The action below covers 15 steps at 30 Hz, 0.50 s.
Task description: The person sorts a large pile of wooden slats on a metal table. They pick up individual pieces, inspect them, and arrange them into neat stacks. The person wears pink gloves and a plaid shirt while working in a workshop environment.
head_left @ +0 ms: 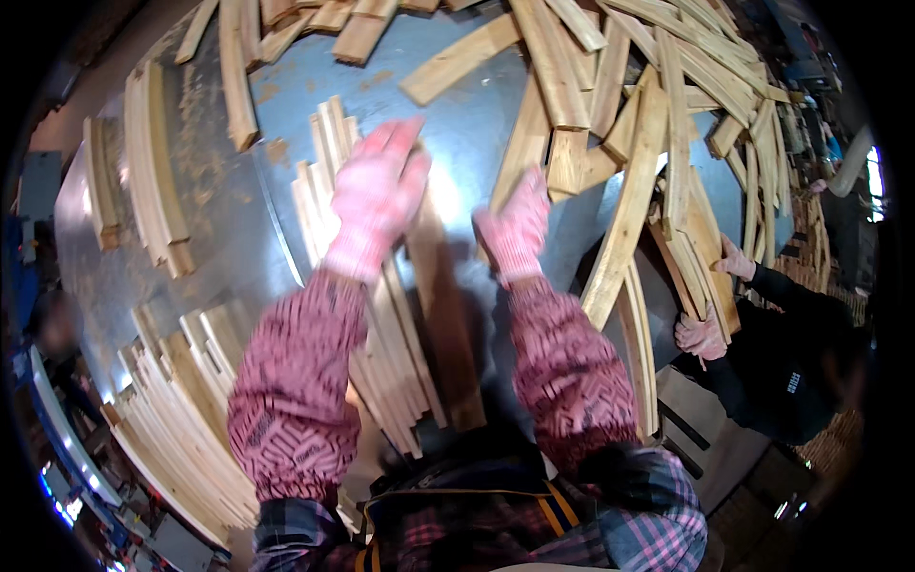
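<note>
Metal table (pixel 229 238): grey sheet surface, dusty, carrying all stock listed here

Far-left stack (pixel 152 172): curved wooden slats on edge, near the table's left rim

Near-left stack (pixel 181 419): many pale curved slats laid side by side, at the near left corner, partly under the left sleeve

Centre bundle (pixel 329 172): thin pale strips lying lengthwise, running from far to near beneath the left forearm

Left hand (pixel 376 191): pink glove, patterned pink sleeve; fingers spread flat and released, palm down on or just above the centre bundle; actual contact cannot be told because of blur

Dark plank (pixel 443 305): broader brown board lying between the two forearms, just right of the centre bundle

Right hand (pixel 518 229): pink glove; fingers curled at the near end of a pale plank (pixel 524 143) that slants away toward the far pile; whether it is truly clenched on that plank cannot be told

Far-right pile (pixel 667 114): loose planks and slats crossed over one another

Co-worker's hands (pixel 710 296): pink gloves, dark sleeves, at the right edge, grasping long slats from that pile
</note>
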Available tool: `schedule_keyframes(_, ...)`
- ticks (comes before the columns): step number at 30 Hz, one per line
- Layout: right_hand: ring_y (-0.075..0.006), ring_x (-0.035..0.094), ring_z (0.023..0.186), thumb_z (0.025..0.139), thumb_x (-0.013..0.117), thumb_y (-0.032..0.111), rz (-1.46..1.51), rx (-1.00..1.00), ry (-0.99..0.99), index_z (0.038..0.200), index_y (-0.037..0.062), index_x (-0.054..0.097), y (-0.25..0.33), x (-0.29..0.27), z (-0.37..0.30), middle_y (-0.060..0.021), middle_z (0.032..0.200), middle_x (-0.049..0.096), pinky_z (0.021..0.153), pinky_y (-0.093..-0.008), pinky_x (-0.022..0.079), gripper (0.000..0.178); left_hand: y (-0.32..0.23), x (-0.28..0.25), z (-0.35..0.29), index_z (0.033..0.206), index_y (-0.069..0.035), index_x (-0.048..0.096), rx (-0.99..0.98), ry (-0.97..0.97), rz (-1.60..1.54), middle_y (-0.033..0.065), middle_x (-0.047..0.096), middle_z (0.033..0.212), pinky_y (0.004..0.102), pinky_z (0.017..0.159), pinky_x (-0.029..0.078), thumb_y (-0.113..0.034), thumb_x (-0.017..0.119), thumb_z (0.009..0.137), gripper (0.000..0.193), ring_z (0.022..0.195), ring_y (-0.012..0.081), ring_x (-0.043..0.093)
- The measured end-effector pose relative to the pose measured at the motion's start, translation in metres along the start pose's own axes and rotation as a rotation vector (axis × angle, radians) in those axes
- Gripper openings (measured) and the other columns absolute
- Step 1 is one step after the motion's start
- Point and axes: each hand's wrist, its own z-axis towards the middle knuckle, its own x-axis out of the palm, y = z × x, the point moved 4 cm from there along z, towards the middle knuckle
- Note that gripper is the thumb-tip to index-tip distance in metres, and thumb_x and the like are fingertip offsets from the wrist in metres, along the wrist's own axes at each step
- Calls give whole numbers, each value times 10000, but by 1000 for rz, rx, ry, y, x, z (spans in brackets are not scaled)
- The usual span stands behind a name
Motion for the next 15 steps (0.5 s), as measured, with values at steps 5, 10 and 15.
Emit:
schedule_keyframes(5, -305, 592, 1096, 596, 756, 68, 860, 186, 411, 1487, -60, 352, -119, -39, -70, -187, 1251, 577, 951, -368, 485, 987, 18, 106, 140, 1565, -256, 356, -29, 17, 580, 222, 243, 1638, 509, 1232, 199, -622, 666, 848, 863, 1502, 427, 238)
schedule_keyframes(10, -189, 513, 987, 693, 770, 178, 2079, 536, 883, 1472, 14, 397, -107, -76, -94, -108, 1199, 462, 799, -308, 447, 880, 38, 84, 185, 1578, -246, 300, 33, 316, 565, 239, 567, 1369, 481, 978, 490, -562, 713, 842, 902, 1246, 391, 559)
schedule_keyframes(15, -223, 653, 876, 867, 750, 243, 2041, 536, 869, 1447, -22, 427, -121, -67, -105, -135, 1181, 605, 766, -341, 566, 715, -30, 41, 148, 1379, -109, 480, -196, 650, 512, 160, 708, 984, 449, 844, 551, -438, 672, 876, 631, 1019, 312, 689)
